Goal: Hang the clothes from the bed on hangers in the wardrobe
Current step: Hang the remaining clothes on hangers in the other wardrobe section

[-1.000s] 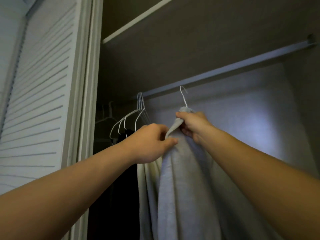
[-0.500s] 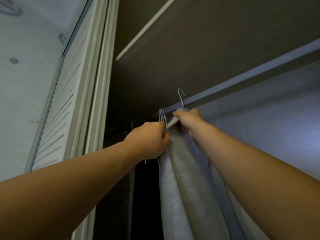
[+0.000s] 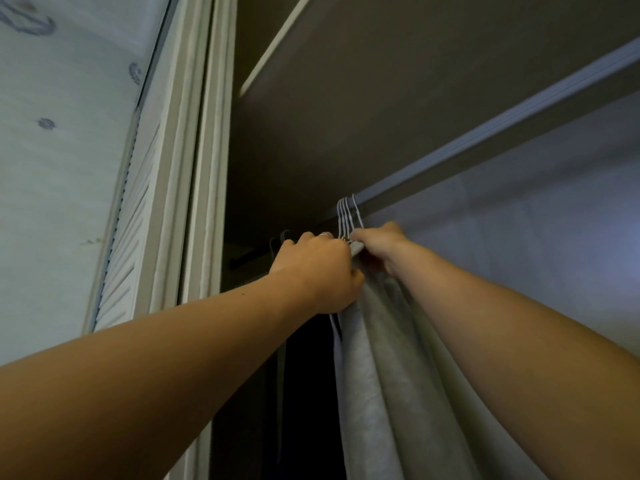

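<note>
The right hand [image 3: 379, 245] keeps a closed grip on the grey garment [image 3: 391, 375] at its collar, and the left hand [image 3: 318, 271] clutches the fabric just beside it. The garment hangs straight below both grips, its wire hook [image 3: 357, 211] over the rail [image 3: 485, 133] beside other hangers [image 3: 343, 216]. Judgement: this piece is nearly hung and only release remains; how many clothes are left cannot be told.
</note>
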Tool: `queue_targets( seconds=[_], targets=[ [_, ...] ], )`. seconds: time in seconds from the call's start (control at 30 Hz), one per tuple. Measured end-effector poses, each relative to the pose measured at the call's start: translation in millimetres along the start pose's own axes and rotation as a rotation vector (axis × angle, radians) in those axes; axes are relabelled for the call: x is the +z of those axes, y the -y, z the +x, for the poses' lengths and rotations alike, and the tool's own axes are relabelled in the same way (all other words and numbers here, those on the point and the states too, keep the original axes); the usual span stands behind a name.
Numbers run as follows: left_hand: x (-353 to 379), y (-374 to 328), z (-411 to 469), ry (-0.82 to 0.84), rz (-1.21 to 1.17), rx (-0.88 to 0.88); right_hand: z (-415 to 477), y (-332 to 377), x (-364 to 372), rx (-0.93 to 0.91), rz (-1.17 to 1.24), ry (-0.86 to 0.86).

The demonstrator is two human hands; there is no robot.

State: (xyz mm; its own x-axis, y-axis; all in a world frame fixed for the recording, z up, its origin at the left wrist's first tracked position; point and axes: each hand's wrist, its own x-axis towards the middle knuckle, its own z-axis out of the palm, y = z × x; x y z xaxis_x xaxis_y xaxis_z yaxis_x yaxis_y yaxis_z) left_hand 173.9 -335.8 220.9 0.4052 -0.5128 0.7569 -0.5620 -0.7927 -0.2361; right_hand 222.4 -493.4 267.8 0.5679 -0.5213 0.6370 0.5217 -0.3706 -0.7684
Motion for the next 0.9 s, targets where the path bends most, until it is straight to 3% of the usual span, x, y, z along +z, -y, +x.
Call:
queue_targets(
  seconds=[0.3, 0.5, 0.67, 0.9],
  targets=[
    [-7, 4, -10, 0.008, 0.038, -0.005, -18, -1, -12, -0.046, -0.136, 0.086],
    [-27, 24, -54, -0.098, 0.133, 0.017, -70, -1, -16, -0.24, -0.337, 0.035],
    [-45, 60, -131, -0.204, 0.18, 0.093, -164, -9, -10, -0.474, -0.515, -0.001],
    [-59, 124, -278, -0.143, 0.163, 0.003, -311, -25, 29, -0.597, -0.59, 0.319]
  ],
)
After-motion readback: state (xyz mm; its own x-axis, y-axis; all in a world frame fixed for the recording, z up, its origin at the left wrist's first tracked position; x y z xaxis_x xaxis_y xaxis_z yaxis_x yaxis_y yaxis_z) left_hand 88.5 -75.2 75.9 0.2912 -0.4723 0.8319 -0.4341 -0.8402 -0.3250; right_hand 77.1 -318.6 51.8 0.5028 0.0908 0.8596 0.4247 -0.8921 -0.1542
